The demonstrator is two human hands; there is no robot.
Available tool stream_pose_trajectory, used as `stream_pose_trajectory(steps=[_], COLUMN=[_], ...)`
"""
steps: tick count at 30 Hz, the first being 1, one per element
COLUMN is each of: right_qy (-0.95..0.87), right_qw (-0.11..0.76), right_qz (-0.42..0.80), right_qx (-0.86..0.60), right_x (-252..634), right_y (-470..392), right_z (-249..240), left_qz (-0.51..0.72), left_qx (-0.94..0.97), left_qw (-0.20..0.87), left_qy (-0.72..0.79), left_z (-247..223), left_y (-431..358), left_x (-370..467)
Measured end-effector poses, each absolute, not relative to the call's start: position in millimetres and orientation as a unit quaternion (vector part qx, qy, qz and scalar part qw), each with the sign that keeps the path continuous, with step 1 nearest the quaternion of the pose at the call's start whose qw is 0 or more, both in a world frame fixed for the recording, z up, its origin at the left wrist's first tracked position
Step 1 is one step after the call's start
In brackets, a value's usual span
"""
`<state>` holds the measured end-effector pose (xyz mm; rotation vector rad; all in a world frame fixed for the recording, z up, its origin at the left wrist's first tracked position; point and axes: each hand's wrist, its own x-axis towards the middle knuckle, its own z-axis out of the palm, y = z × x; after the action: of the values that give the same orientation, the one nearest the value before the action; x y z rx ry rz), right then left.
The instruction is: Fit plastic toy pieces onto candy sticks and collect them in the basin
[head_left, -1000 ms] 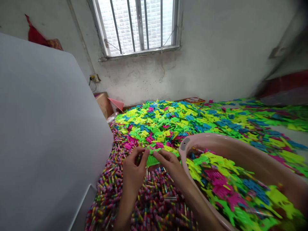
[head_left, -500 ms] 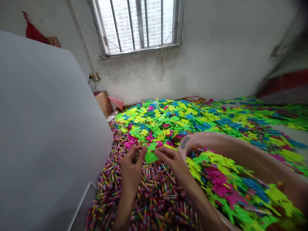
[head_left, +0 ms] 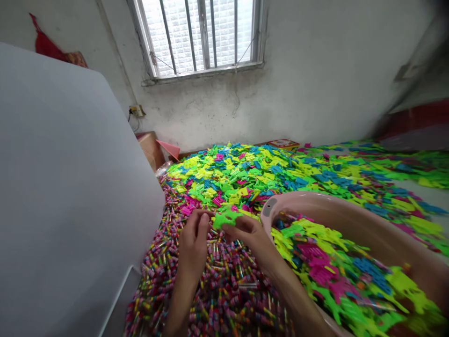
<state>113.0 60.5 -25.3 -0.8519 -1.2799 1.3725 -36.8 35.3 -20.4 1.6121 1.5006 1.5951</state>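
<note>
A bright green flat plastic toy piece [head_left: 226, 217] with a cut-out outline is held up in front of me, above a heap of small tubes. My right hand [head_left: 247, 231] pinches its right side between thumb and fingers. At its left edge my left hand [head_left: 194, 231] is closed, with the fingertips against the piece and partly hidden behind it. Below both hands spread many small pink and multicoloured tubes [head_left: 224, 285]. On the right stands a pink basin [head_left: 326, 201], holding yellow, green, magenta and blue plastic pieces [head_left: 322, 271] mixed with some tubes.
Behind my hands rises a large pile of coloured plastic pieces [head_left: 238, 168], spreading right along the wall. A tall pale panel [head_left: 77, 187] blocks the left side. A cardboard box [head_left: 150, 150] and a pink cone [head_left: 169, 149] lie beyond it. A barred window [head_left: 203, 37] is above.
The green piece has been turned and tilted, and sits slightly higher and further right. My left thumb has come off its face, while my right hand still grips it.
</note>
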Motion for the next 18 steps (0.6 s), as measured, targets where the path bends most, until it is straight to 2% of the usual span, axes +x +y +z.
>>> stream_pose_trajectory(steps=[9, 18], right_qy=[-0.472, -0.462], right_qw=[0.544, 0.518], right_qz=[0.598, 0.635], right_qx=[-0.352, -0.34], right_x=[113.1, 111.1], right_y=[61.6, 60.2], right_z=[-23.2, -29.4], left_qz=[0.54, 0.528], left_qx=[0.627, 0.633], left_qw=[0.215, 0.2], left_qy=[0.519, 0.53], left_z=[-18.5, -17.0], left_y=[32.5, 31.2], left_x=[-36.4, -31.9])
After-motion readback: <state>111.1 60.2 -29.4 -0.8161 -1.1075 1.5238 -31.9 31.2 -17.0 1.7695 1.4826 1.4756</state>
